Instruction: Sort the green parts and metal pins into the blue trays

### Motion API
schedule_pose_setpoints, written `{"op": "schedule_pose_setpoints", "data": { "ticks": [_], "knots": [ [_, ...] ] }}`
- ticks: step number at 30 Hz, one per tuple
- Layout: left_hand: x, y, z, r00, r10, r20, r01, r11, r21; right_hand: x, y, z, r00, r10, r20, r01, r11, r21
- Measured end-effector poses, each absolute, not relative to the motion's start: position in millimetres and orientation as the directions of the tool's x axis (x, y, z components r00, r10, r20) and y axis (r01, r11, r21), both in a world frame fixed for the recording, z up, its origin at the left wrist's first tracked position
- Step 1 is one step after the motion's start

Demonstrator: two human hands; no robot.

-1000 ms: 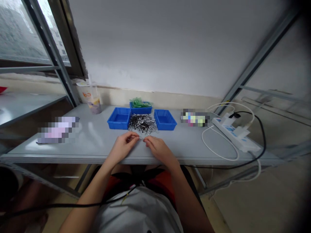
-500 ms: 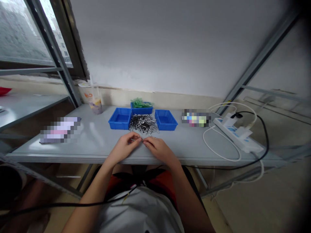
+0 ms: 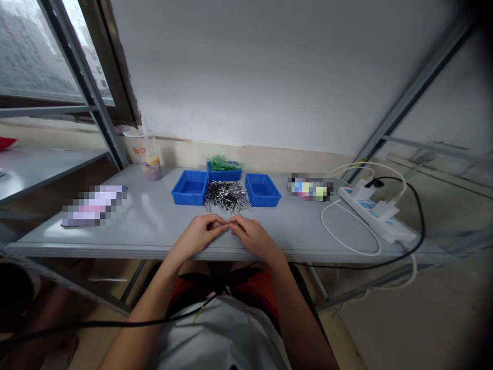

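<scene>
My left hand (image 3: 197, 234) is closed, with thumb and fingers pinching a thin silvery metal rod (image 3: 220, 225). My right hand (image 3: 252, 235) pinches at the rod's right end, and its fingertips meet those of the left. Fingers cover much of the rod, so its exact kind does not show. Just beyond both hands lies a heap of thin black and silver metal rods (image 3: 228, 196), too small to name for certain. Blue trays flank it: a left tray (image 3: 189, 199) and a right tray (image 3: 264, 199). Behind the heap stands a third blue tray (image 3: 225, 176) holding green plastic pieces (image 3: 222, 164).
A drink cup (image 3: 150, 163) with a straw stands at the back left of the grey table (image 3: 154, 237). Blurred-out items lie at left (image 3: 94, 205) and right (image 3: 311, 188). Farther right, a white power strip (image 3: 379, 216) trails cables over the table edge.
Both hands remain together at the same spot. The fingers have shifted slightly, and more of the thin rod now shows between them. Trays and heap are unchanged.
</scene>
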State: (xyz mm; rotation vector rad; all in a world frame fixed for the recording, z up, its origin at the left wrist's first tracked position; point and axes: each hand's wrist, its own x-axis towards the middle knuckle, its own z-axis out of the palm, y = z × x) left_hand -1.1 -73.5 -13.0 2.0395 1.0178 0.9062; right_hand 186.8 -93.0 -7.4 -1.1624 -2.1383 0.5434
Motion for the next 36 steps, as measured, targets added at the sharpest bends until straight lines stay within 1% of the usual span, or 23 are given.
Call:
{"op": "schedule_pose_setpoints", "data": {
  "ticks": [4,10,23,36],
  "knots": [
    [-0.5,-74.1,-12.4,0.448,0.844,0.295,0.383,-0.48,0.789,187.0,-93.3,-7.9,-0.415,0.849,0.329,0.588,0.525,-0.615],
    [0.0,-77.9,-4.6,0.361,0.876,0.319,0.42,-0.458,0.784,187.6,-91.8,-10.5,-0.33,0.882,0.337,0.589,0.471,-0.656],
    [-1.2,-78.7,-5.6,0.359,0.875,0.324,0.387,-0.455,0.802,188.5,-91.0,-10.7,-0.282,0.893,0.35,0.544,0.45,-0.708],
    [-1.6,-75.9,-8.7,0.36,0.878,0.316,0.38,-0.447,0.81,188.7,-90.2,-11.5,-0.287,0.888,0.359,0.537,0.46,-0.707]
  ]
}}
